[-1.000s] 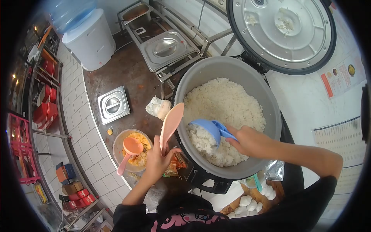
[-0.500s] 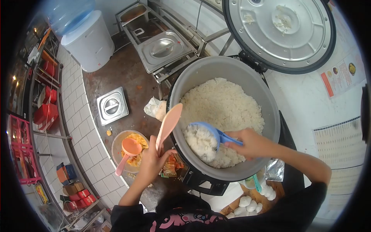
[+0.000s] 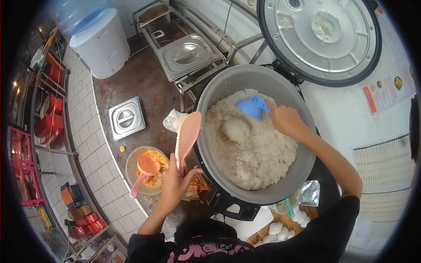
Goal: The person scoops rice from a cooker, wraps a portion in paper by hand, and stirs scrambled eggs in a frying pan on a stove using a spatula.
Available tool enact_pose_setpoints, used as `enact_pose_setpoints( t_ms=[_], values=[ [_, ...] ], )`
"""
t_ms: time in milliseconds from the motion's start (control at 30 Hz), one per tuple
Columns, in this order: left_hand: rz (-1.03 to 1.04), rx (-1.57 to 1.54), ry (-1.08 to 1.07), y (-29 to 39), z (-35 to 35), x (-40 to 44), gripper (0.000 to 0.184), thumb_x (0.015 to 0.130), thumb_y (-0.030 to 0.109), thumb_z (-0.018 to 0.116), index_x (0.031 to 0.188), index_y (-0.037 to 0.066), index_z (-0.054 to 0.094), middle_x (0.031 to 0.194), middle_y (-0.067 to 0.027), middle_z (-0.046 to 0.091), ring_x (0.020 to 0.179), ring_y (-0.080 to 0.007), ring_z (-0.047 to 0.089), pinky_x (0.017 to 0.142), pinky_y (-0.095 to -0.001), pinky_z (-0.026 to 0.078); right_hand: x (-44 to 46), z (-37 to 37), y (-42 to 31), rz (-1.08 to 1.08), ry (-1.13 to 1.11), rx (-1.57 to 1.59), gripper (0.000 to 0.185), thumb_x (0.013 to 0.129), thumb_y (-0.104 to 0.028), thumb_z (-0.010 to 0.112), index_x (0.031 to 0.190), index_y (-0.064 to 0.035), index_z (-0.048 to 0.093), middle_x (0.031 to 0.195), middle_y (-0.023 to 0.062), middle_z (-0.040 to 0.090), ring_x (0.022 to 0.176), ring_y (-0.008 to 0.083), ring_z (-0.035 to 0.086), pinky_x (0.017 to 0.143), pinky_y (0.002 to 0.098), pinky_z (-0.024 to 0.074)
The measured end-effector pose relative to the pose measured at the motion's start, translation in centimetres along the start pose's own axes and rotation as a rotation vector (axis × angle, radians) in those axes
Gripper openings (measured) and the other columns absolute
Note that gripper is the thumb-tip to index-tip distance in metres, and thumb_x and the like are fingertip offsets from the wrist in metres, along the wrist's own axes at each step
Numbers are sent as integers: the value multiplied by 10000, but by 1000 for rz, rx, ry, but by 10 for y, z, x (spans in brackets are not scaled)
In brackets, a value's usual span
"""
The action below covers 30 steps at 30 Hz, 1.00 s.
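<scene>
My left hand (image 3: 175, 182) is closed round the handle of a pink rice paddle (image 3: 188, 133), its blade pointing up beside the cooker's rim. Inside the large open rice cooker (image 3: 219, 83), my right hand (image 3: 286, 119) grips the handle of a blue scoop (image 3: 251, 108). The scoop sits bowl-up-side down near the back of the white rice (image 3: 258, 162). A smooth rounded mound of rice (image 3: 237, 130) stands in a hollow near the middle. Left of my left hand, a clear bowl (image 3: 130, 175) holds orange-yellow food and a pink scoop (image 3: 148, 165).
The cooker's raised lid (image 3: 346, 48) is at the back right. A small lidded steel container (image 3: 126, 118) and a larger steel lid (image 3: 188, 52) are on the left. White rounded pieces (image 3: 275, 229) and a foil packet (image 3: 310, 193) lie by the cooker's front.
My right hand and the blue scoop have moved toward the back of the cooker. The rice that filled the scoop is out, and a rounded mound now shows. The pink paddle stands more upright.
</scene>
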State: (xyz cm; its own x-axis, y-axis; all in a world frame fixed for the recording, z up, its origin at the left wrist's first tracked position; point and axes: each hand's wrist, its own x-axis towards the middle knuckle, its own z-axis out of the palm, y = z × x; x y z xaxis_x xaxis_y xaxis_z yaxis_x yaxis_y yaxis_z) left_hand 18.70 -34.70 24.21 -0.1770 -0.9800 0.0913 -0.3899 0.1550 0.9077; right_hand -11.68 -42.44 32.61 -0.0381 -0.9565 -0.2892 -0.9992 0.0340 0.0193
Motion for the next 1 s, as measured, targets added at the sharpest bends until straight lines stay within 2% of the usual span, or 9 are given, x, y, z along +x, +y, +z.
enact_pose_setpoints(
  t_ms=[67, 200, 400, 467, 600, 767, 833, 933, 1000],
  values=[
    [-44, -20, -2, 5, 0, 1, 408, 703, 142, 732, 882, 15, 387, 555, -49, 401, 426, -143, 408, 406, -280, 345, 17, 46, 21, -243, -75, 100, 387, 854, -159, 469, 1203, 1, 411, 668, 247, 564, 622, 378, 576, 572, 444, 463],
    [-11, -9, 18, 4, 1, 1, 412, 704, 148, 732, 896, 16, 392, 560, -54, 403, 425, -155, 409, 407, -292, 345, 0, 51, 0, -286, -95, 125, 341, 856, -170, 473, 1155, -7, 446, 616, 231, 561, 582, 389, 566, 565, 453, 459],
    [-47, -13, -38, 8, -3, 3, 396, 717, 132, 713, 884, 27, 370, 563, -70, 419, 432, -193, 442, 413, -314, 358, -66, -18, -57, -281, -282, 315, 326, 880, -188, 451, 1140, 7, 446, 564, 209, 543, 500, 350, 554, 504, 432, 439],
    [-2, 53, -29, 12, -4, 5, 389, 725, 129, 703, 888, 26, 365, 570, -79, 437, 447, -216, 470, 417, -322, 367, -83, -42, -71, 6, -566, 451, 273, 878, -175, 414, 1041, 38, 464, 659, 228, 569, 550, 356, 570, 533, 437, 459],
    [68, 127, -79, 19, -8, 5, 374, 748, 123, 676, 918, 24, 358, 611, -117, 487, 503, -280, 538, 431, -350, 386, -100, -18, -65, -143, -358, 401, 294, 894, -194, 397, 1088, 19, 456, 593, 169, 553, 469, 265, 562, 437, 385, 448],
    [76, 138, -105, 39, -34, 8, 333, 774, 103, 637, 956, 25, 370, 644, -141, 494, 529, -314, 545, 451, -382, 393, -104, -18, -34, 237, -730, 1155, 334, 926, -230, 406, 1207, -52, 438, 582, 10, 425, 380, 67, 374, 329, 210, 315],
    [170, 196, 27, 59, -39, 17, 232, 838, 140, 552, 957, 24, 390, 634, -138, 504, 520, -337, 543, 460, -406, 404, -108, -16, -19, 290, -721, 1309, 326, 922, -224, 416, 1200, -56, 445, 596, 10, 416, 381, 58, 354, 318, 204, 294],
    [279, 382, -39, 87, -31, 36, 189, 860, 169, 517, 908, 27, 401, 595, -138, 507, 459, -336, 520, 423, -401, 411, -118, -15, -7, 339, -693, 1577, 254, 909, -215, 438, 1108, -57, 452, 613, 4, 407, 382, 51, 325, 302, 202, 261],
    [466, 522, -4, 85, -6, 46, 199, 872, 211, 503, 826, 42, 408, 530, -107, 487, 391, -263, 509, 361, -343, 415, -121, -15, -3, 321, -660, 1686, 200, 900, -212, 448, 1022, -54, 451, 615, -2, 407, 382, 52, 316, 298, 206, 248]
  ],
)
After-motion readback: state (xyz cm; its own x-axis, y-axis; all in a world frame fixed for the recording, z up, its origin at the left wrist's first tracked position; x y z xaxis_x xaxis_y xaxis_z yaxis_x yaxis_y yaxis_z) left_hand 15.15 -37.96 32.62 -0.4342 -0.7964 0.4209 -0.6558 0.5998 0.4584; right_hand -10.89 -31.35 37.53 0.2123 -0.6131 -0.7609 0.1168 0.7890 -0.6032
